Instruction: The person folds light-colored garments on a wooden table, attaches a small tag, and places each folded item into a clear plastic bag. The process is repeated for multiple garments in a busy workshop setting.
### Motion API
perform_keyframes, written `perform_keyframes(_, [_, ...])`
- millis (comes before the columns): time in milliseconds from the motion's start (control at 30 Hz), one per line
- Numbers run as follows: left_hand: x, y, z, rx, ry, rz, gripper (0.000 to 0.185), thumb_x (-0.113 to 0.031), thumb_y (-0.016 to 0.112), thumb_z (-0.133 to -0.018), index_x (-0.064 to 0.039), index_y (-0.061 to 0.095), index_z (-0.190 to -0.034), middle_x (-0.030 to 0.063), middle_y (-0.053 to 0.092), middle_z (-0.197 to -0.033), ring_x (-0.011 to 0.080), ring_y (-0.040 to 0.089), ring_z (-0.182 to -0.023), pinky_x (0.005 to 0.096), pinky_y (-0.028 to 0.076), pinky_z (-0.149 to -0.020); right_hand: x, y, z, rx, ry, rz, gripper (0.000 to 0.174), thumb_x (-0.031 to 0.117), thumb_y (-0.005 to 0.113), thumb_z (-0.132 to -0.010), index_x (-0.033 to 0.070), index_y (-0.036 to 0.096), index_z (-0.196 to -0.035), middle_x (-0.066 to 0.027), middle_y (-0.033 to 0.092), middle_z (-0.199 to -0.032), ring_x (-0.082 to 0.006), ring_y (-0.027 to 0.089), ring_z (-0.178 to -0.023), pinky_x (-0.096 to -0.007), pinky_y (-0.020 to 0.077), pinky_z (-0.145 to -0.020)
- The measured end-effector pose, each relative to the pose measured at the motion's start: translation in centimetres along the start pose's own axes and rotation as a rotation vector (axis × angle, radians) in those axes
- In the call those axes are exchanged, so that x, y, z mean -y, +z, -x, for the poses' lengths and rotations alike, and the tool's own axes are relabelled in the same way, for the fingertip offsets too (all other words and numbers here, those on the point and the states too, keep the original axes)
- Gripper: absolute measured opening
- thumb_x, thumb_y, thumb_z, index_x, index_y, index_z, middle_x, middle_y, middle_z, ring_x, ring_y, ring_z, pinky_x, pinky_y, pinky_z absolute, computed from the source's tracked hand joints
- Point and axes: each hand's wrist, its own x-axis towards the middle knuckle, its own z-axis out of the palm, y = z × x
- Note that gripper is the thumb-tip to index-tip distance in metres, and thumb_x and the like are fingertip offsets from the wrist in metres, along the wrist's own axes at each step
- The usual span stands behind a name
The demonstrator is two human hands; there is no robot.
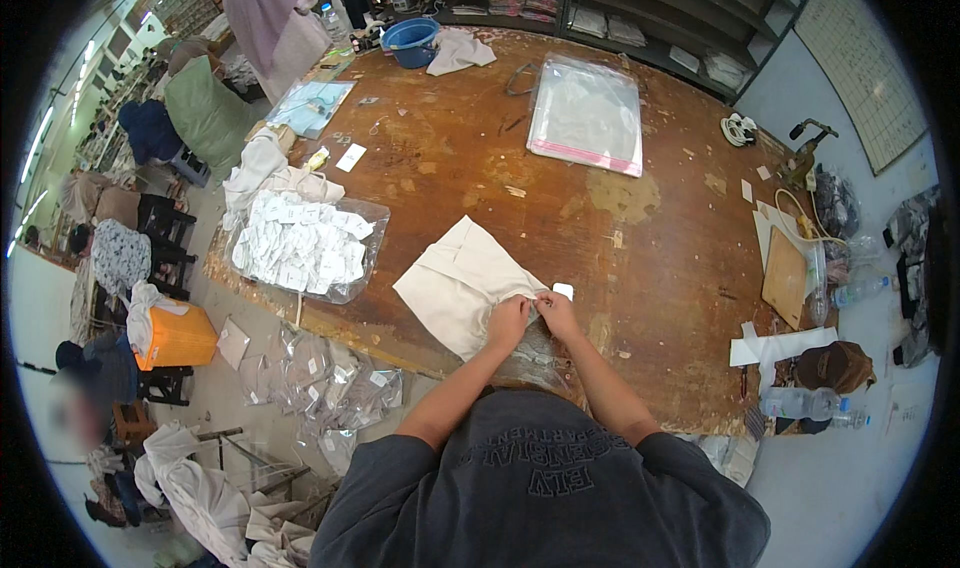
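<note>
A folded cream cloth garment (pixel 459 283) lies at an angle near the front edge of the wooden table. My left hand (pixel 510 322) grips its near right side, where the fabric bunches up. Close beside it, my right hand (pixel 558 316) pinches the garment's right corner. The fingertips of both hands almost meet, and whatever is between them is too small to make out. A small white tag (pixel 562 291) shows just beyond my right fingers; I cannot tell whether it is attached.
On the left sits an open plastic bag of white tags (pixel 300 241) by crumpled cloth (pixel 262 166). Clear plastic bags (pixel 589 114) are stacked at the back, near a blue bucket (pixel 411 42). A cap (pixel 834 367) and bottles (pixel 804 403) stand right. Bagged garments (pixel 322 373) lie on the floor.
</note>
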Motion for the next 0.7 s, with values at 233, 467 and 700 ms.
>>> perform_keyframes(233, [-0.3,-0.1,0.1,-0.009,-0.004,0.007,0.018,-0.017,0.061,-0.089,0.001,0.062,-0.086,0.0204,0.067,-0.082,0.0389,0.065,-0.078,0.0477,0.05,-0.069,0.0,0.0,-0.1,0.032,0.028,-0.002,0.023,0.014,0.064,-0.088,-0.002,0.069,-0.104,-0.0135,0.072,-0.093,-0.0202,0.067,-0.085,-0.0318,0.0512,-0.08])
perform_keyframes(467, [-0.8,-0.8,0.4,0.001,-0.117,0.1,0.023,-0.022,0.062,-0.089,0.001,0.063,-0.086,0.0189,0.069,-0.083,0.037,0.066,-0.078,0.0462,0.051,-0.069,-0.1,0.1,0.1,0.055,0.032,-0.074,0.021,0.011,0.063,-0.089,-0.005,0.067,-0.101,-0.0054,0.069,-0.085,-0.011,0.06,-0.078,-0.0274,0.0484,-0.073])
perform_keyframes(700, [-0.6,-1.0,0.4,0.041,-0.02,-0.026,0.017,-0.016,0.061,-0.086,0.0,0.065,-0.089,0.0202,0.068,-0.084,0.0385,0.066,-0.077,0.0475,0.051,-0.068,1.1,0.2,0.6,-0.029,0.028,0.042,0.02,0.012,0.066,-0.085,-0.001,0.07,-0.1,-0.0148,0.072,-0.091,-0.0219,0.069,-0.083,-0.0328,0.0521,-0.077])
